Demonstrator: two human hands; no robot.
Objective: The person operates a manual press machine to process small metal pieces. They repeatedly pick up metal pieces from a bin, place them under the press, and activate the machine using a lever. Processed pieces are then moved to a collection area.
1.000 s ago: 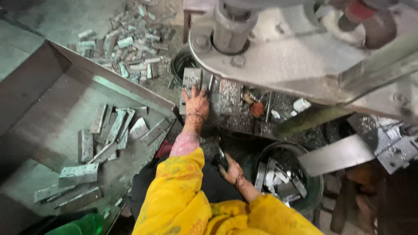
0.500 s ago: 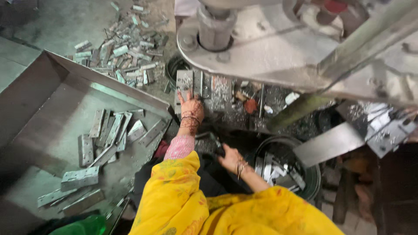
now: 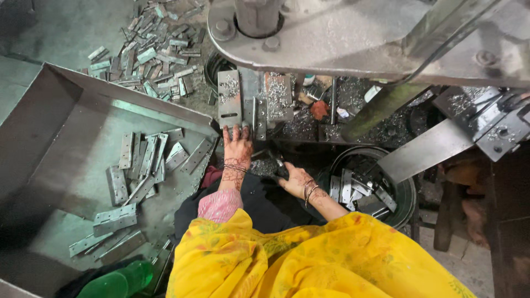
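The person's left hand (image 3: 238,148) lies flat, fingers spread, in the middle of the frame, touching the near edge of a flat metal plate (image 3: 229,99) under the big press (image 3: 353,33). The right hand (image 3: 294,179), just right of it, is curled around a small dark thing that is too hidden to name. Metal strips (image 3: 141,165) fill the tray (image 3: 66,110) at left.

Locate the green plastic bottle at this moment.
In the head view, the green plastic bottle lies at the bottom left edge, just below the metal tray and beside the yellow garment.
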